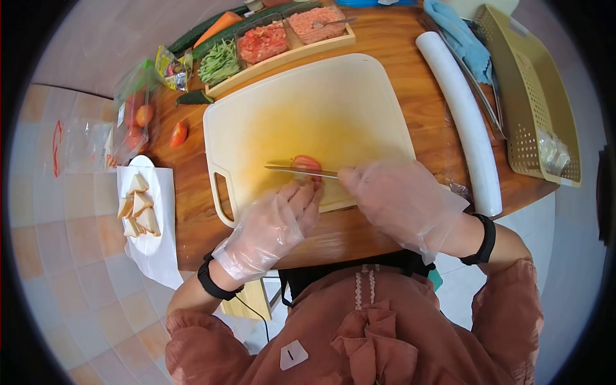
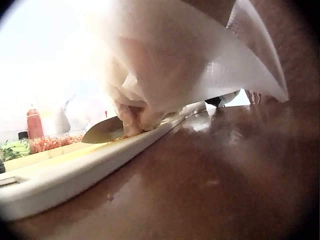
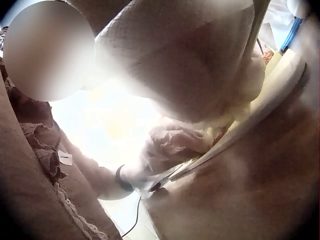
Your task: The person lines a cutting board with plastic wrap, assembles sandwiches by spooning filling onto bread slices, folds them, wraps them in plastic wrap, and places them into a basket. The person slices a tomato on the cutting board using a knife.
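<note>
A piece of tomato (image 1: pixel 307 164) lies cut side visible near the front edge of the cream cutting board (image 1: pixel 256 128). My gloved left hand (image 1: pixel 273 221) holds it from the near side with bent fingertips. The gloved right hand (image 1: pixel 404 199) grips the knife by its handle, which is hidden in the fist. Across the tomato runs the knife blade (image 1: pixel 289 169), pointing left. In the left wrist view the blade (image 2: pixel 102 132) stands beside the fingers of the left hand (image 2: pixel 155 75). The right wrist view shows the right hand (image 3: pixel 195 65) above the board, its fingers mostly hidden.
Behind the board, a wooden tray (image 1: pixel 282 63) holds shredded cucumber and two reddish fillings. Tomato wedge (image 1: pixel 179 134), packaged tomatoes (image 1: pixel 144 115) and bread pieces on a white plate (image 1: pixel 154 242) are at left. A white roll (image 1: pixel 465 128) and perforated basket (image 1: pixel 529 96) are at right.
</note>
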`<control>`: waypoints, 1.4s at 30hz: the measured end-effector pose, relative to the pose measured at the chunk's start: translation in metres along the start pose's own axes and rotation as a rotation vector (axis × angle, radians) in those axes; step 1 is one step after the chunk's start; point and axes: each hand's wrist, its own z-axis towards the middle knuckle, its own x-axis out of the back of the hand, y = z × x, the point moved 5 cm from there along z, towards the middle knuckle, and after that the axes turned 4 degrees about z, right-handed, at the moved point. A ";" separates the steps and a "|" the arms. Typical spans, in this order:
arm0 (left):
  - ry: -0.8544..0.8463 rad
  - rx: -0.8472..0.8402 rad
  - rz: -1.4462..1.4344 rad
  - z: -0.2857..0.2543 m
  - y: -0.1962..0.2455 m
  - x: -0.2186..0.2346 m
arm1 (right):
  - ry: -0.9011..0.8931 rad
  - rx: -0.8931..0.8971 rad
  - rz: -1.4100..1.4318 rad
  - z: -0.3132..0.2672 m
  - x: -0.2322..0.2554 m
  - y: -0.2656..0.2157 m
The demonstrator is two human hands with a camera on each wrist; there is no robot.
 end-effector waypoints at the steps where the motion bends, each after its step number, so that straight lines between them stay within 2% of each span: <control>1: 0.012 0.004 -0.016 -0.001 -0.001 0.001 | 0.004 -0.002 0.002 -0.001 0.001 0.000; 10: -0.040 0.010 -0.125 0.003 -0.002 0.003 | -0.108 -0.054 -0.009 -0.003 0.006 0.002; 12: -0.012 0.013 -0.102 0.001 -0.003 -0.001 | -0.014 0.040 0.019 -0.002 0.006 0.001; 16: 0.050 0.018 -0.046 0.000 -0.002 -0.001 | 0.055 0.042 0.021 0.001 0.002 0.001; 25: -0.041 -0.034 -0.099 -0.002 0.015 -0.002 | -0.136 -0.032 0.044 -0.016 0.005 0.000; 36: 0.017 -0.041 -0.071 0.000 0.017 0.000 | 0.074 0.071 0.113 -0.009 -0.006 -0.001; 40: 0.059 -0.059 -0.064 -0.002 0.017 0.002 | -0.021 0.009 0.009 -0.025 0.005 0.005; 42: 0.044 -0.047 -0.056 -0.002 0.017 0.002 | -0.104 -0.077 -0.048 -0.031 0.004 0.009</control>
